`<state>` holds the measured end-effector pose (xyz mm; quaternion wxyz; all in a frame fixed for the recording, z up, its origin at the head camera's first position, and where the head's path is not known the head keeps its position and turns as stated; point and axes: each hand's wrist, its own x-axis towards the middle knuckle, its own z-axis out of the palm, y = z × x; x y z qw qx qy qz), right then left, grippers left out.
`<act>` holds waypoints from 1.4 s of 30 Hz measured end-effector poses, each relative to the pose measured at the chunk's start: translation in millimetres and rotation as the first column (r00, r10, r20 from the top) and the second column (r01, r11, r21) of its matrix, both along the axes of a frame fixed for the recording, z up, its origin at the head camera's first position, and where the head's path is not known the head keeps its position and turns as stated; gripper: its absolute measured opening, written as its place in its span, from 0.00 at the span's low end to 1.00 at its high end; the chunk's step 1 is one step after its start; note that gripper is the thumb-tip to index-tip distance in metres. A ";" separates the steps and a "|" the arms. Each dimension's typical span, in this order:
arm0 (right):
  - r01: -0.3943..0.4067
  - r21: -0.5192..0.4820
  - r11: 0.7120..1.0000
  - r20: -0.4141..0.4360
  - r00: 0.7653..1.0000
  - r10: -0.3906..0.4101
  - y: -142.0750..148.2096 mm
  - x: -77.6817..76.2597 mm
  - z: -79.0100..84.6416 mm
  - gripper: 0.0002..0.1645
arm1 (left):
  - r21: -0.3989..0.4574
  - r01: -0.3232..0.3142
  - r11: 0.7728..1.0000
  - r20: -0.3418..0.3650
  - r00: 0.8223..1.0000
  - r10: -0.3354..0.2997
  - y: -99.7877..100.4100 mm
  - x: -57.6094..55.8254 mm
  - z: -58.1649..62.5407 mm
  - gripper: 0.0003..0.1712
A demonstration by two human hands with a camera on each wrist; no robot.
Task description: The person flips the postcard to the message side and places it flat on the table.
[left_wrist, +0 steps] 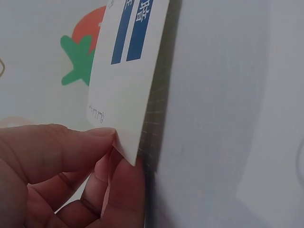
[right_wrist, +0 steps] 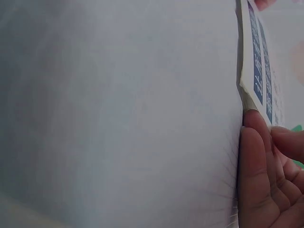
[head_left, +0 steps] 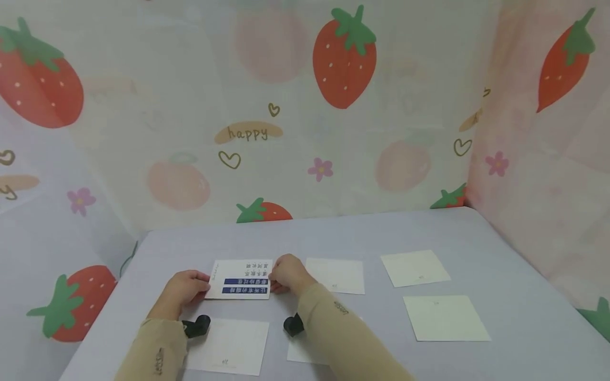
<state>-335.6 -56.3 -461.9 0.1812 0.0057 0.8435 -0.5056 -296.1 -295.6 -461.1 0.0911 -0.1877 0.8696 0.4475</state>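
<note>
A white card (head_left: 240,279) with dark blue bands and printed characters lies between my two hands, close to the table surface. My left hand (head_left: 187,288) pinches its left edge, and the left wrist view shows the thumb on top of the card (left_wrist: 121,90) with fingers beneath. At the opposite edge, my right hand (head_left: 289,272) pinches the card (right_wrist: 254,61) between thumb and fingers. In the left wrist view a narrow shadow runs along the card's lower edge.
Blank-looking pale cards lie about: one just right of the right hand (head_left: 340,276), one in front (head_left: 238,346), one partly under the right sleeve (head_left: 305,352), and two farther right (head_left: 414,267). A strawberry-print curtain (head_left: 295,106) surrounds the table (head_left: 371,233).
</note>
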 end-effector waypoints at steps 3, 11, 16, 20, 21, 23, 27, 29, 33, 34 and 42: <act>-0.014 0.012 1.000 -0.002 1.000 0.014 -0.3 -0.7 0.1 0.05 | -0.017 0.010 1.000 -0.002 1.000 -0.010 -0.7 0.1 0.9 0.13; -0.019 0.022 1.000 -0.006 1.000 0.019 -1.2 -2.1 1.5 0.06 | -0.042 0.008 0.999 0.008 1.000 -0.007 -2.9 0.3 -0.1 0.10; 0.004 0.049 0.999 -0.014 1.000 -0.003 -1.0 -4.9 0.7 0.07 | -0.059 0.015 0.998 0.009 1.000 -0.014 -2.9 1.1 -0.6 0.08; 0.011 0.059 0.998 -0.011 1.000 -0.011 -1.8 -6.5 -0.4 0.07 | -0.074 0.021 0.997 0.018 1.000 -0.020 -3.5 1.5 0.1 0.08; 0.011 0.058 0.998 -0.008 1.000 -0.011 -2.1 -6.6 -0.4 0.06 | -0.077 0.021 0.997 0.021 1.000 -0.019 -3.6 1.6 0.4 0.08; 0.014 0.059 0.998 -0.003 1.000 -0.013 -2.6 -6.9 -0.1 0.06 | -0.077 0.020 0.997 0.027 0.999 -0.018 -4.4 1.5 0.4 0.08; 0.020 0.069 0.997 0.004 1.000 -0.020 -2.7 -7.5 2.2 0.06 | -0.068 0.008 0.998 0.028 1.000 -0.006 -7.3 0.6 -1.4 0.08; 0.021 0.074 0.997 0.005 1.000 -0.021 -2.1 -7.9 3.2 0.06 | -0.063 -0.002 0.998 0.026 1.000 0.004 -8.8 0.1 -2.5 0.08; 0.018 0.073 0.997 0.007 1.000 -0.019 -0.9 -8.3 3.1 0.06 | -0.045 -0.019 0.999 0.023 1.000 0.020 -10.6 0.1 -3.9 0.08; 0.019 0.070 0.997 0.012 1.000 -0.020 -0.5 -8.5 2.7 0.06 | -0.039 -0.021 0.999 0.022 1.000 0.022 -10.7 0.0 -3.9 0.08; -0.007 0.048 0.999 0.004 1.000 0.007 4.9 -8.4 10.5 0.05 | -0.012 -0.014 1.000 0.024 1.000 0.014 -11.5 0.2 -2.8 0.09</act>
